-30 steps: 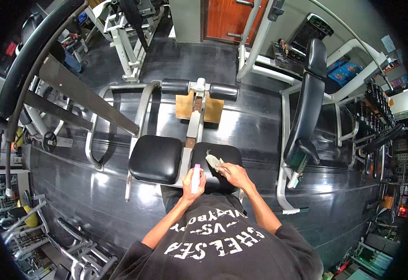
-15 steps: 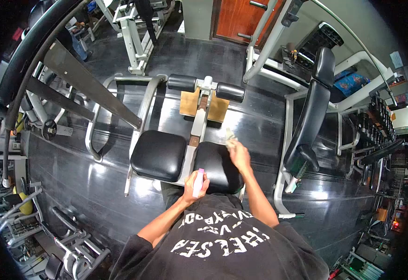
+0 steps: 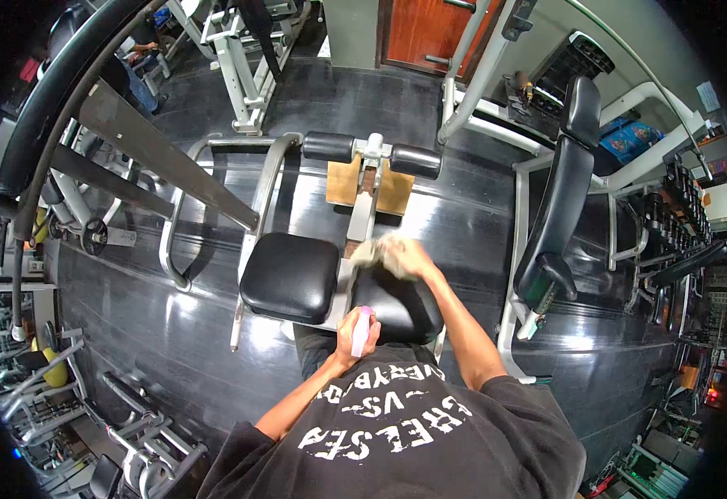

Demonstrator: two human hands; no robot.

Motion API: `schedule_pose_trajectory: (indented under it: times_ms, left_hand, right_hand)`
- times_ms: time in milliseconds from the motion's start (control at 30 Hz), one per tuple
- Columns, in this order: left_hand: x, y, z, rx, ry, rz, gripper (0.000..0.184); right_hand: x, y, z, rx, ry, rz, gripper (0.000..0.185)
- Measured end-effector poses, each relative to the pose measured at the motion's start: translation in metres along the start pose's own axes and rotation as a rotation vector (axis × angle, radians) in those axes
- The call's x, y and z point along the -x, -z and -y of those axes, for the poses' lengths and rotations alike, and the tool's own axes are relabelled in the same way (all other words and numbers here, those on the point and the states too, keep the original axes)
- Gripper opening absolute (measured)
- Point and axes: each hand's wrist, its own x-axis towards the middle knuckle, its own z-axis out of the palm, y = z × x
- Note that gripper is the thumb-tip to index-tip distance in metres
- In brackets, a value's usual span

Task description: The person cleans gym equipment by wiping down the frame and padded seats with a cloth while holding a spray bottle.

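Observation:
Fingers of my left hand (image 3: 353, 336) are wrapped round a small white bottle (image 3: 361, 337) with a pink top, held near my shirt at the front edge of the right black pad (image 3: 393, 303). My right hand (image 3: 408, 258) grips a pale, crumpled cloth (image 3: 377, 251) at the far edge of that same pad; both are slightly blurred. Beside it on the left sits a second black pad (image 3: 289, 278). Beyond the pads, a metal post carries two black rollers (image 3: 328, 146) above a wooden block (image 3: 395, 191).
A tall black padded bench (image 3: 551, 216) on a metal frame stands to the right. Large metal arms (image 3: 160, 162) slant in from the upper left. Dumbbells (image 3: 675, 208) line a rack at far right. Part of a person (image 3: 140, 83) shows at upper left.
My right hand has moved the cloth left from beyond the pad's right side to its far edge. The left hand still holds the bottle near the front edge.

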Motion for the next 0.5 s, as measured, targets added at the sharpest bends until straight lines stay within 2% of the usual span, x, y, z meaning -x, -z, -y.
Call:
schedule_pose_trajectory:
  times_ms: [33,67,133,200,267,333,400,433,467,500]
  left_hand:
    - [-0.001,-0.001,0.000,-0.044,-0.030,0.000,0.016]
    - [-0.003,-0.002,-0.001,-0.045,-0.029,-0.003,0.016]
    - [-0.007,-0.002,-0.005,-0.095,-0.048,-0.006,0.015]
    - [-0.008,-0.003,-0.001,-0.077,-0.016,-0.008,0.015]
    - [-0.008,-0.004,0.000,-0.059,0.018,-0.012,0.015]
    - [-0.008,-0.004,0.001,-0.095,-0.007,-0.013,0.014]
    - [-0.007,-0.005,-0.001,-0.053,0.042,-0.018,0.014]
    - [-0.007,-0.005,-0.002,-0.092,0.016,-0.028,0.014]
    - [-0.008,-0.006,-0.002,-0.131,-0.011,-0.038,0.014]
    - [-0.007,-0.007,-0.002,-0.044,0.065,-0.049,0.014]
  right_hand:
    - [-0.004,0.006,0.010,0.070,-0.078,-0.272,0.026]
    - [-0.008,0.009,0.020,0.158,-0.191,-0.420,0.029]
    - [-0.033,-0.008,-0.008,0.169,-0.033,-0.616,0.031]
    - [-0.047,-0.032,-0.027,0.348,0.153,-0.346,0.032]
    - [-0.058,-0.069,-0.024,0.758,-0.080,0.244,0.032]
    - [-0.068,-0.078,-0.011,0.989,-0.030,0.370,0.031]
    - [-0.090,-0.071,0.001,0.958,-0.228,0.453,0.031]
    - [-0.101,-0.066,-0.002,0.989,-0.276,0.438,0.031]
    - [-0.122,-0.071,-0.039,1.047,-0.315,0.375,0.032]
    - [-0.135,-0.075,-0.065,1.077,-0.282,0.294,0.034]
